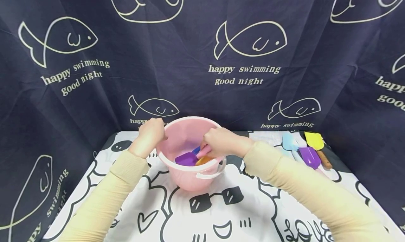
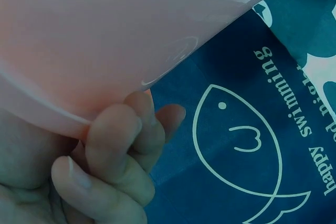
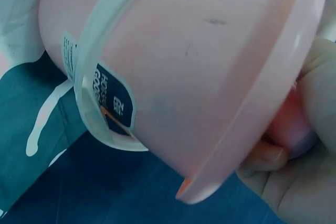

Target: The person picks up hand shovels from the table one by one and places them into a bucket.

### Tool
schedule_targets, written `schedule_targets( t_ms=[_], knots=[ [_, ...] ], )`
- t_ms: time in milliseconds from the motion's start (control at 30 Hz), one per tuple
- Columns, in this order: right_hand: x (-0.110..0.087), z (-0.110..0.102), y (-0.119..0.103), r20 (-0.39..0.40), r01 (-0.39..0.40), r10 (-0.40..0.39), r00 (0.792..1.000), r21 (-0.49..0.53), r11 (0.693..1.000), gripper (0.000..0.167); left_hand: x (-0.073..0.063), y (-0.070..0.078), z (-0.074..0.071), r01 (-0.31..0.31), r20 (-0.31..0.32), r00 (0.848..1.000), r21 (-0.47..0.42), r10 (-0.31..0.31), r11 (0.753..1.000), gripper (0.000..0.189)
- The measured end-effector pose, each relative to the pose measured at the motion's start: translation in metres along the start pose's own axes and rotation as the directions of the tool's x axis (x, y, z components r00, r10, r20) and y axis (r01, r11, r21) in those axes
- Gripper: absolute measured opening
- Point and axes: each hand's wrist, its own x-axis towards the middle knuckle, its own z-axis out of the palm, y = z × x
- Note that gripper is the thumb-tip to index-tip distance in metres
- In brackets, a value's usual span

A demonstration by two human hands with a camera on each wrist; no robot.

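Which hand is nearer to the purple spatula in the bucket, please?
Right. The right hand grips the purple spatula by its pink handle. The left hand grips the bucket by its rim, apart from the spatula.

Pink bucket (image 1: 181, 180): mouth facing up on the white cloth, can't call any tilt. Paler rim, white bail handle (image 3: 88, 61) hanging down outside, dark blue label (image 3: 116, 98) and small dark scuffs on the wall. Left hand (image 1: 152, 133) grips its left rim. Spatula (image 1: 186, 159): purple head, pink handle pinched in right hand (image 1: 223, 142), head angled left inside the bucket. Blue piece (image 1: 196, 150) and orange piece (image 1: 204, 160) also in there, mostly hidden.
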Motion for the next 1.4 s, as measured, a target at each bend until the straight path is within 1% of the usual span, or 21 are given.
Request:
schedule_targets(
  t_ms=[100, 167, 367, 500, 700, 800, 867, 967, 1067, 1167, 1300, 1400],
  knots=[
    [0.004, 0.002, 0.000, -0.004, 0.029, -0.029, 1.000, 0.005, 1.000, 0.011, 0.001, 0.000, -0.001, 0.001, 0.002, 1.000, 0.002, -0.001, 1.000, 0.029],
    [0.006, 0.004, -0.001, 0.009, 0.031, -0.031, 0.999, 0.009, 0.999, 0.010, 0.001, 0.001, -0.001, 0.001, 0.005, 1.000, 0.003, -0.001, 1.000, 0.029],
    [0.012, 0.009, -0.002, 0.071, -0.003, 0.001, 0.997, 0.031, 1.000, 0.011, 0.002, 0.001, -0.003, 0.012, 0.045, 0.999, -0.006, -0.011, 1.000, 0.028],
    [0.014, 0.010, -0.003, 0.088, -0.020, 0.015, 0.996, 0.057, 0.998, 0.014, 0.003, 0.001, -0.004, 0.019, 0.067, 0.998, -0.010, -0.018, 1.000, 0.030],
    [0.015, 0.010, -0.003, 0.127, -0.046, 0.031, 0.991, 0.118, 0.992, 0.019, 0.005, 0.001, -0.004, 0.022, 0.079, 0.997, -0.008, -0.022, 1.000, 0.033],
    [0.017, 0.011, -0.003, 0.140, -0.051, 0.034, 0.990, 0.122, 0.991, 0.020, 0.007, 0.001, -0.006, 0.024, 0.107, 0.994, -0.007, -0.024, 1.000, 0.035],
    [0.018, 0.012, -0.003, 0.149, -0.058, 0.040, 0.988, 0.119, 0.991, 0.022, 0.008, 0.001, -0.007, 0.021, 0.136, 0.991, -0.005, -0.020, 1.000, 0.032],
    [0.020, 0.014, -0.003, 0.163, -0.075, 0.057, 0.985, 0.106, 0.992, 0.023, 0.010, 0.002, -0.010, 0.011, 0.182, 0.983, 0.001, -0.011, 1.000, 0.022],
    [0.022, 0.016, -0.003, 0.176, -0.097, 0.078, 0.981, 0.103, 0.990, 0.024, 0.010, 0.004, -0.013, 0.008, 0.203, 0.979, 0.016, -0.011, 1.000, 0.014],
    [0.023, 0.018, -0.004, 0.183, -0.112, 0.093, 0.979, 0.100, 0.989, 0.025, 0.009, 0.007, -0.015, 0.010, 0.193, 0.981, 0.039, -0.017, 0.999, 0.015],
    [0.023, 0.018, -0.004, 0.184, -0.120, 0.100, 0.978, 0.099, 0.988, 0.026, 0.010, 0.011, -0.018, 0.011, 0.172, 0.985, 0.090, -0.026, 0.996, 0.024],
    [0.022, 0.017, -0.004, 0.184, -0.134, 0.114, 0.976, 0.098, 0.986, 0.026, 0.011, 0.013, -0.020, 0.009, 0.172, 0.985, 0.120, -0.030, 0.993, 0.030]
  ],
)
